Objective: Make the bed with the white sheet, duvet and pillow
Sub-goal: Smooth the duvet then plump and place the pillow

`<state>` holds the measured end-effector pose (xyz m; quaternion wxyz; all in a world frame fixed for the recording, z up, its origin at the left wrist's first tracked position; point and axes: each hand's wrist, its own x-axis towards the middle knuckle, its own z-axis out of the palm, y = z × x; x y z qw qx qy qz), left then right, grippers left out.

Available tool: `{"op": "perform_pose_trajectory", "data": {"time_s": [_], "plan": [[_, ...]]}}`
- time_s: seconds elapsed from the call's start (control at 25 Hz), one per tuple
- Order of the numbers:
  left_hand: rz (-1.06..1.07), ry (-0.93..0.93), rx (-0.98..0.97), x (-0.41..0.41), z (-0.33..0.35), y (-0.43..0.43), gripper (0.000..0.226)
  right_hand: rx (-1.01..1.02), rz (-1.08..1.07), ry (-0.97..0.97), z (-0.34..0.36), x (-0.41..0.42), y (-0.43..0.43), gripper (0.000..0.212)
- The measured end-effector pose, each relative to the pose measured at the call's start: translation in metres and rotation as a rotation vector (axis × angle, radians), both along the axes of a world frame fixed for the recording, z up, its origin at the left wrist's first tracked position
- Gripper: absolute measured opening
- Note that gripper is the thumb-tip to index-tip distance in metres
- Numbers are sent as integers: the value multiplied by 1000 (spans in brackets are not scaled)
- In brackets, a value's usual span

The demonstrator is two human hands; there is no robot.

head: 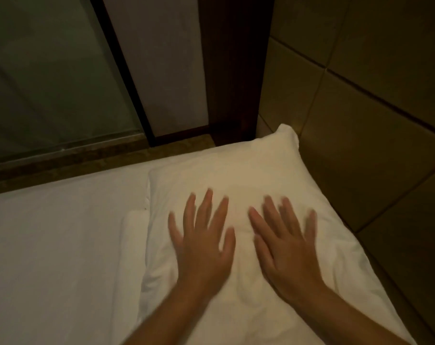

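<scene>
A white pillow point(249, 170) lies at the head of the bed, its far corner against the padded headboard point(373, 145). My left hand point(204, 235) and my right hand point(283, 240) lie flat on the pillow's middle, side by side, fingers straight and spread, palms down. Both hands are motion-blurred. To the left of the pillow the white duvet point(49, 245) covers the bed smoothly, with a folded edge point(134, 225) beside the pillow. The sheet under the pillow is hidden.
The tan padded headboard runs along the right. A brown ledge point(87, 163) borders the bed's far side, with a glass panel point(49, 70) and a dark wooden post point(231, 70) above it.
</scene>
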<state>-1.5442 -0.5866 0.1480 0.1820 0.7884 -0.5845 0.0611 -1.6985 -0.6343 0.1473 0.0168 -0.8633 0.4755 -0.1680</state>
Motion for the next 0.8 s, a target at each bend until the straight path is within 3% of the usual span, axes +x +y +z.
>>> {"op": "perform_pose_trajectory", "data": {"time_s": [0.08, 0.16, 0.32, 0.36, 0.44, 0.48, 0.56, 0.72, 0.8], "plan": [[-74, -62, 151, 17, 8, -43, 60, -14, 91, 81, 13, 36, -40, 57], [-61, -47, 265, 29, -7, -70, 64, 41, 25, 213, 5, 43, -86, 65], [327, 285, 552, 78, -12, -75, 72, 438, -425, 256, 0, -5, -130, 79], [375, 286, 539, 80, -6, -82, 71, 388, -443, 236, 6, -2, -129, 78], [228, 149, 320, 68, 4, -106, 59, 116, -217, 105, 16, 33, -130, 65], [99, 97, 255, 62, 8, -121, 54, 88, -57, 59, 21, 51, -136, 59], [16, 161, 401, 68, 4, -144, 52, 267, 24, 147, 19, 68, -153, 59], [295, 341, 700, 107, -34, -121, 67, 640, -438, 150, -15, 27, -178, 76], [355, 427, 726, 111, -39, -106, 67, 627, -537, 110, -14, 19, -168, 77]]}}
